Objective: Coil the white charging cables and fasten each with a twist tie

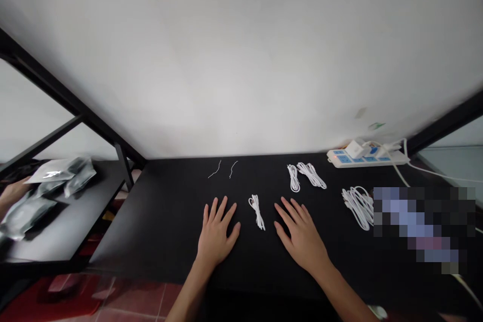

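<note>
Bright even light w/ soft shadows, warped edges, pixelated patch lower rt.

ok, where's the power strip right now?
In the head view, the white power strip lies at the back right of the black table, along the wall, just right of a small bundle of white cable.

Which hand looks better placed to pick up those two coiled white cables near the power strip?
Probably the right hand: it lies flat on the black table nearly below the two coiled white cables, while the left hand sits further away, with another cable bundle between.
</note>
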A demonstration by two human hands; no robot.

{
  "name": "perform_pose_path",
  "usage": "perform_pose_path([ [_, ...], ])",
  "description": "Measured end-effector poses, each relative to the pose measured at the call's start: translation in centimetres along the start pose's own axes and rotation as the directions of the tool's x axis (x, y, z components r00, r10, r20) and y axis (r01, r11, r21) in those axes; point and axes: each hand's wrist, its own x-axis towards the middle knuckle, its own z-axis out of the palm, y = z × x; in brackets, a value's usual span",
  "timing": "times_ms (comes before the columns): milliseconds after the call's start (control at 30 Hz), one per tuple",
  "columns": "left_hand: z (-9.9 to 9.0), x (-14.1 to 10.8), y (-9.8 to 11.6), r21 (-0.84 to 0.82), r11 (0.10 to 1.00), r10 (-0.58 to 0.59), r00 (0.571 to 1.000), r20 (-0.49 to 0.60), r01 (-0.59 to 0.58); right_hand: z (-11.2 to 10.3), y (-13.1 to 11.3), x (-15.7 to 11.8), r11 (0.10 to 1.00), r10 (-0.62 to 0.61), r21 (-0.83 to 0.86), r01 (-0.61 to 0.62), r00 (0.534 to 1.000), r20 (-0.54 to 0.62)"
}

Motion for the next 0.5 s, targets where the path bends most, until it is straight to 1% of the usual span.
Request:
perform_pose_path([
  [500,0.00,-0.01,-0.01,-0.010,1.000,-0.001,1.000,0.006,0.001,-0.11,-0.08,0.03,1.000,-0.001,0.007,0.001,1.000,-0.009],
])
